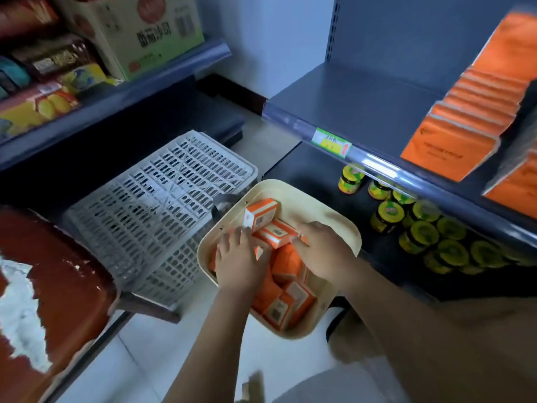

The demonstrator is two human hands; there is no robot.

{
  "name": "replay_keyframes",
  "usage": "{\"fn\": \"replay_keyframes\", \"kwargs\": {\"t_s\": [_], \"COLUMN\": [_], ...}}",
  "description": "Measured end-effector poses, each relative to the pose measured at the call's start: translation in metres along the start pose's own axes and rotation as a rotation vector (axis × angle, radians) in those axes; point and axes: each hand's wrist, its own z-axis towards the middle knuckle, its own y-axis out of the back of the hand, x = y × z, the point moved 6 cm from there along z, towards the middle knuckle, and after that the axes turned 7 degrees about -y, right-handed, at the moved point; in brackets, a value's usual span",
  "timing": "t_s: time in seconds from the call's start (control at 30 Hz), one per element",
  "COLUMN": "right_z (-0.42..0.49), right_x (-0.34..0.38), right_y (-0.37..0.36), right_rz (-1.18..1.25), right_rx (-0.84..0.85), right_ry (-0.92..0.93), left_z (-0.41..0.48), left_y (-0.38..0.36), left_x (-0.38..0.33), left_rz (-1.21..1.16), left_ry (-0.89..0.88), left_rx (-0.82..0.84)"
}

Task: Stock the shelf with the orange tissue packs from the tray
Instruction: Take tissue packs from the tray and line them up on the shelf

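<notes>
Your left hand flat on boxy orange packs in rounded cream tray; right hand grips one.

Cream tray: rounded-square, low rim, set down low just in front of the shelving. It holds 1 loose heap of small orange tissue packs with white label panels, lying at mixed angles, several tilted on edge. Dark grey shelf: shelved orange packs stand upright in a row at its right end.
</notes>
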Motion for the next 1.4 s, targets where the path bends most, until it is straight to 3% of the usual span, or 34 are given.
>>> {"fn": "replay_keyframes", "kwargs": {"t_s": [0.17,0.43,0.63,0.77,0.87,0.93,1.03,1.17,1.27,1.4], "right_z": [0.021,0.070,0.093,0.109,0.118,0.123,0.133,0.144,0.139,0.134], "right_x": [-0.020,-0.046,-0.027,-0.027,-0.032,-0.033,-0.032,-0.038,-0.041,-0.033], "right_y": [-0.039,-0.097,-0.138,-0.147,-0.164,-0.177,-0.180,-0.149,-0.108,-0.065], "right_rz": [0.082,0.301,0.673,0.856,1.180,1.259,1.166,0.930,0.639,0.414], "right_rx": [0.099,0.226,0.504,0.370,0.294,0.347,0.432,0.156,-0.120,-0.217], "right_ry": [-0.094,-0.343,-0.422,-0.573,-0.775,-0.850,-0.818,-0.549,-0.389,-0.260], "left_z": [0.006,0.012,0.023,0.032,0.041,0.041,0.044,0.047,0.048,0.050], "left_y": [-0.044,-0.077,-0.095,-0.098,-0.096,-0.092,-0.082,-0.060,-0.050,-0.039], "left_x": [0.005,0.015,0.018,0.020,0.025,0.028,0.036,0.041,0.052,0.055], "left_rz": [0.027,0.246,0.250,0.140,0.057,0.002,-0.069,-0.260,-0.589,-0.980], "left_ry": [0.013,0.181,0.220,0.267,0.303,0.305,0.233,0.238,0.428,0.673], "left_rx": [0.158,0.185,0.329,0.378,0.296,0.216,0.106,0.034,-0.037,-0.134]}}
